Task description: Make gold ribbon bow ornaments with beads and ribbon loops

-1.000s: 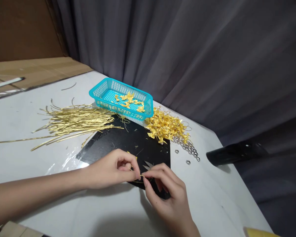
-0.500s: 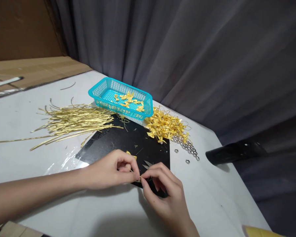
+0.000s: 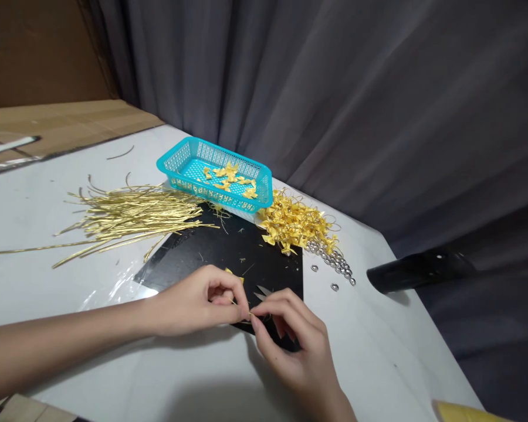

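Over the near edge of a black mat (image 3: 268, 258), my left hand (image 3: 215, 302) and my right hand (image 3: 294, 346) meet fingertip to fingertip. Both pinch a thin gold cord (image 3: 233, 302), most of it hidden by the fingers. A yellow ribbon bow (image 3: 234, 274) shows just behind my left fingers; whether the cord joins it cannot be seen. Scissor blades (image 3: 263, 291) stick out past my right fingers. Their handles are hidden, so I cannot tell if they lie on the mat or rest in that hand.
A bundle of gold cords (image 3: 136, 217) lies at left. Behind the mat stands a blue basket (image 3: 264, 202) with yellow bows (image 3: 229, 173) inside. To its right are a heap of corded yellow bows (image 3: 294, 223), silver beads (image 3: 337, 264) and a black cylindrical object (image 3: 405, 272).
Hardly anything differs. Both hands keep their pinch at the same spot, with only a very slight shift of the fingertips.
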`<state>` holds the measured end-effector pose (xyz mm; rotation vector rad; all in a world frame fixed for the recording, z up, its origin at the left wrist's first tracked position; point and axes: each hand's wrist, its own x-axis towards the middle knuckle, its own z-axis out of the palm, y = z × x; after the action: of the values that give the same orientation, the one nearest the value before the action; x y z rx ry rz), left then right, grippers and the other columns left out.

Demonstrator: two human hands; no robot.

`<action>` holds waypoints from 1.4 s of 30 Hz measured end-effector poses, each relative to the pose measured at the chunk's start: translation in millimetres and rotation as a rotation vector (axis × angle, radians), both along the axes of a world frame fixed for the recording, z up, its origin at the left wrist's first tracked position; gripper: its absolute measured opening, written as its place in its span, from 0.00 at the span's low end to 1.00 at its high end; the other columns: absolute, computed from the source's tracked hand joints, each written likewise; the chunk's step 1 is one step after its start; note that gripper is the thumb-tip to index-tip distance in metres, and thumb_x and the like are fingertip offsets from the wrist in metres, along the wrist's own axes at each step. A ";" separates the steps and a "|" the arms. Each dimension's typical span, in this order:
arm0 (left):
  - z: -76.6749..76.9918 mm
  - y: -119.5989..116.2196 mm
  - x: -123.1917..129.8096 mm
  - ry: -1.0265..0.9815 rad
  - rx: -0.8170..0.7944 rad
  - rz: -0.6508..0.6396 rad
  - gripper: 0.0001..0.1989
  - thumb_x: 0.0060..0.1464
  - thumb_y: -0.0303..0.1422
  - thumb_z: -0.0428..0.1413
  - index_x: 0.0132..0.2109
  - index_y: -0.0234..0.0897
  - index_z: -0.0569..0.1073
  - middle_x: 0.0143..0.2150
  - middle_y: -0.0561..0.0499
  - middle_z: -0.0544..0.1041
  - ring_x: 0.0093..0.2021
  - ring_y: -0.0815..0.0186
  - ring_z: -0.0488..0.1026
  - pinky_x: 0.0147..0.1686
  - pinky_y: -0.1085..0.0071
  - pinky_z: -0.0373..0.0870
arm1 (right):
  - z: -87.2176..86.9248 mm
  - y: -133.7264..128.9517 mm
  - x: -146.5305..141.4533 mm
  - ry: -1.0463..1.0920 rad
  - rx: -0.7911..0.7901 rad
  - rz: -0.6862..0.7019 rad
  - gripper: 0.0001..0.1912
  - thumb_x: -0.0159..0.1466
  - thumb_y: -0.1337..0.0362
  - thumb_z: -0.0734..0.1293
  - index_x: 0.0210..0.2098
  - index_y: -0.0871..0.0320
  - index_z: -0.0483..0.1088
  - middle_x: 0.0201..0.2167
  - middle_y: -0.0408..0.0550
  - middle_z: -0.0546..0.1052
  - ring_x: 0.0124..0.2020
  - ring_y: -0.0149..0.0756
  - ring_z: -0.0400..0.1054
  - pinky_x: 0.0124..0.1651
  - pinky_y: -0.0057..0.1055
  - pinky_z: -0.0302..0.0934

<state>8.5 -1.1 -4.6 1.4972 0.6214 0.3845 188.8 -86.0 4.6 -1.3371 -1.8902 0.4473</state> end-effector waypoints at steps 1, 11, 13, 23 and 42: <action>0.2 0.1 0.0 0.001 0.001 0.000 0.09 0.53 0.33 0.58 0.31 0.31 0.76 0.19 0.61 0.53 0.22 0.73 0.49 0.22 0.75 0.45 | -0.4 0.1 0.4 0.003 -0.005 0.001 0.06 0.61 0.73 0.65 0.34 0.58 0.72 0.28 0.45 0.72 0.23 0.28 0.61 0.24 0.26 0.55; 0.9 -0.6 -1.7 -0.007 -0.023 0.001 0.08 0.52 0.32 0.57 0.31 0.31 0.76 0.19 0.61 0.54 0.22 0.73 0.49 0.22 0.75 0.46 | 6.9 -2.0 4.7 -0.010 -0.025 -0.017 0.07 0.58 0.74 0.65 0.35 0.57 0.70 0.30 0.44 0.71 0.23 0.28 0.60 0.24 0.25 0.55; 0.4 -0.5 -1.7 -0.015 -0.024 -0.002 0.08 0.52 0.33 0.58 0.31 0.31 0.76 0.19 0.61 0.53 0.22 0.73 0.49 0.22 0.76 0.45 | 6.0 -1.6 3.7 -0.011 -0.023 0.003 0.08 0.58 0.74 0.66 0.36 0.58 0.70 0.30 0.44 0.71 0.24 0.28 0.61 0.24 0.25 0.55; 2.0 -0.9 -1.9 -0.007 -0.041 -0.013 0.07 0.52 0.31 0.57 0.30 0.31 0.75 0.19 0.62 0.54 0.22 0.74 0.49 0.22 0.76 0.46 | 4.3 0.1 5.3 -0.003 -0.036 0.033 0.06 0.60 0.73 0.65 0.33 0.57 0.70 0.29 0.44 0.71 0.23 0.28 0.60 0.24 0.25 0.54; 1.7 -0.3 -2.1 -0.018 -0.033 -0.010 0.08 0.52 0.33 0.58 0.31 0.31 0.75 0.19 0.61 0.54 0.22 0.73 0.49 0.22 0.76 0.45 | 6.3 -2.9 7.4 0.035 -0.138 0.035 0.04 0.65 0.69 0.64 0.33 0.55 0.68 0.29 0.42 0.70 0.24 0.28 0.59 0.26 0.26 0.53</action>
<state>6.4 -1.3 -2.9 1.4634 0.6031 0.3774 196.2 -88.8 10.9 -1.3770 -1.8848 0.6251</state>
